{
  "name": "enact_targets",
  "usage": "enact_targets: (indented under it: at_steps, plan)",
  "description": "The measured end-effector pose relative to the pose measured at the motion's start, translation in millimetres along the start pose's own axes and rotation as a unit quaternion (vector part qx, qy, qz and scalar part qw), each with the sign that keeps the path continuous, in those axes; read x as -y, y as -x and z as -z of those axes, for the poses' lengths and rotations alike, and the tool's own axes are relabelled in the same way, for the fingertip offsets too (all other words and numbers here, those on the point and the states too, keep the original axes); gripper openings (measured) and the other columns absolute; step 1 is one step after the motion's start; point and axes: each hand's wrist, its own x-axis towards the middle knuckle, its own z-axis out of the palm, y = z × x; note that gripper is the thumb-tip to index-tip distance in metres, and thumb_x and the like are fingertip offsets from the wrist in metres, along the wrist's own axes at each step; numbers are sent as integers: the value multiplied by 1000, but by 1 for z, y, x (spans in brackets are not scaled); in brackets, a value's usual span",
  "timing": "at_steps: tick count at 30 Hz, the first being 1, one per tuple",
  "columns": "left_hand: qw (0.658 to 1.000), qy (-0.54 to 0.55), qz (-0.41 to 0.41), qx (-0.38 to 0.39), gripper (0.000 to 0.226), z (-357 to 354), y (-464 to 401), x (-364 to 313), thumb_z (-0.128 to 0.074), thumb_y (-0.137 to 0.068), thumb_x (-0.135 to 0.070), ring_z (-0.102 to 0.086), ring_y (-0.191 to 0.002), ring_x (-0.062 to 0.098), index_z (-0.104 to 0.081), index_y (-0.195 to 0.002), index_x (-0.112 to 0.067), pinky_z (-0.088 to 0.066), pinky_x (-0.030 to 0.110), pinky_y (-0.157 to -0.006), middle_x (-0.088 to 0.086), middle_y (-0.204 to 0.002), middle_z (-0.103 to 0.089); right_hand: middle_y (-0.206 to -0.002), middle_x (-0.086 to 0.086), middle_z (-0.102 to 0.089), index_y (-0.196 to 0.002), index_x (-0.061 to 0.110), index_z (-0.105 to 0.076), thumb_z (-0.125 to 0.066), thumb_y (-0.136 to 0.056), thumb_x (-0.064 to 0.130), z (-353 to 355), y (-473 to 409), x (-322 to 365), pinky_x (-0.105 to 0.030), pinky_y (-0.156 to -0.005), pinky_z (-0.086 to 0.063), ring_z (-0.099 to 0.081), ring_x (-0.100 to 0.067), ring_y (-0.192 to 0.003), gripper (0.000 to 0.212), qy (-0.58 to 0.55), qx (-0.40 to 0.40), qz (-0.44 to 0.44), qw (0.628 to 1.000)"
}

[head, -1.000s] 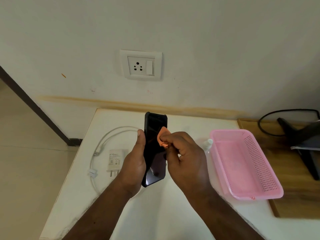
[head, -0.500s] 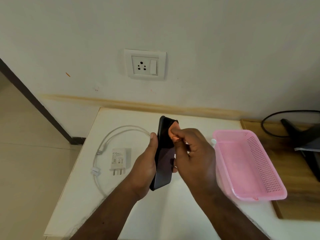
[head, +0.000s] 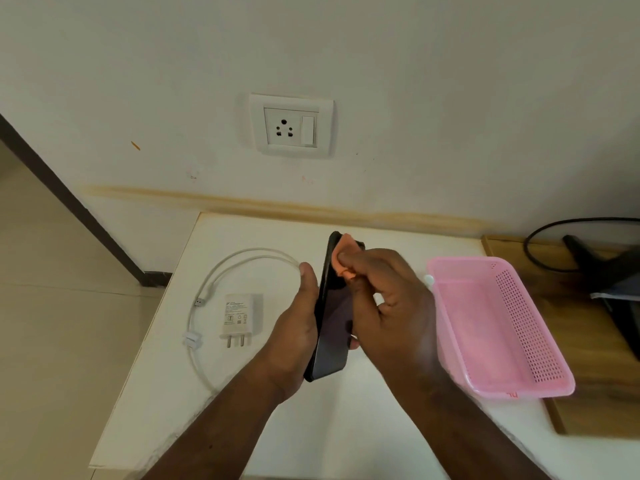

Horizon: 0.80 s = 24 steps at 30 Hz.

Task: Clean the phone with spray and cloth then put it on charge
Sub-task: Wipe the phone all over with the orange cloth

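A black phone (head: 332,317) is held upright above the white table (head: 332,427), its screen turned to the right. My left hand (head: 298,323) grips it along its left edge. My right hand (head: 388,303) pinches a small orange cloth (head: 346,256) and presses it against the top of the screen. On the table to the left lie a white charger plug (head: 237,317) and a looped white cable (head: 221,289). Only the white cap of the spray bottle (head: 428,279) shows behind my right hand.
A white wall socket (head: 291,126) with a switch sits on the wall above the table. A pink plastic basket (head: 495,327) stands on the table at the right. Beyond it a wooden surface (head: 588,375) carries a black stand (head: 609,282) and a black cable (head: 540,244).
The cloth in my right hand has slid up the screen from the upper middle to the top edge. The phone has turned more edge-on.
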Motion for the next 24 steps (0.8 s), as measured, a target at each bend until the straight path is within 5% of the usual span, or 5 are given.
enact_targets:
  at_steps: [2,7,15,19,24]
  plan:
    - [1000,24,-2,-15,78,6,1,-6,-32,-82,-76,-57,-126,37,-70,-123,-21,-36,56,-112,20,-129,-65,-109,2,-70,-114,13,-73,-57,-93,8,-6,6,4,-30,-84,-57,-66,-11,-102,26,0,50,29,998]
    - [999,36,0,-41,86,18,3,-20,-35,-76,-83,-72,-100,32,-72,-119,-18,-61,41,-76,19,-104,-72,-108,2,-71,-114,17,-73,-50,-95,27,-11,15,15,-28,-82,-58,-66,-12,-96,31,47,148,77,985]
    - [999,31,11,-18,65,-2,3,-8,-34,-89,-67,-65,-114,28,-75,-116,-25,-51,42,-98,12,-121,-71,-105,0,-72,-108,10,-76,-58,-90,2,1,0,-1,-30,-76,-58,-69,-16,-95,27,82,11,30,996]
    - [999,40,4,-32,65,6,3,-12,-36,-89,-66,-63,-120,31,-71,-123,-22,-50,47,-103,14,-127,-68,-103,1,-71,-108,11,-76,-62,-88,3,-4,4,1,-31,-76,-58,-68,-14,-93,26,56,43,20,997]
    - [998,37,-14,-40,70,19,6,-24,-36,-89,-71,-73,-95,26,-74,-116,-19,-61,37,-72,12,-102,-74,-106,2,-71,-110,16,-75,-53,-93,22,-15,18,17,-30,-78,-58,-66,-12,-94,28,44,114,71,990]
